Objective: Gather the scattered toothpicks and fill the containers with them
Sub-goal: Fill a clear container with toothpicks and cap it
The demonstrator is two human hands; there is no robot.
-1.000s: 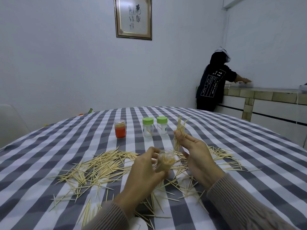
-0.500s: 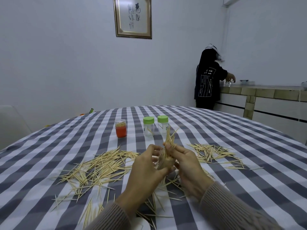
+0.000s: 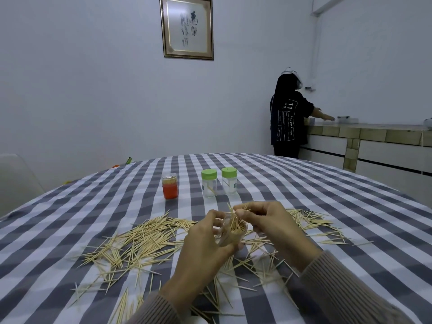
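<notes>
Toothpicks (image 3: 149,237) are strewn in loose heaps across a big table covered by a grey-and-white checked cloth (image 3: 327,206), with one heap to the left of the hands, a smaller one (image 3: 311,220) to the right, and more scattered near the front edge. Beyond the table, a person in dark clothes (image 3: 288,118) is seen at a counter (image 3: 374,134), and a framed picture (image 3: 187,28) is hung on the wall. A small clear container (image 3: 230,232), tilted and nearly full, is held above the cloth by the left hand (image 3: 205,249), whose fingers are curled round it. A bunch of toothpicks (image 3: 235,217) is pinched at its upper ends by the fingertips of the right hand (image 3: 273,228), with the lower ends set inside the container's mouth. Farther back, an orange jar (image 3: 170,188) is stood apart from two green-capped jars (image 3: 219,182), which are placed side by side.
</notes>
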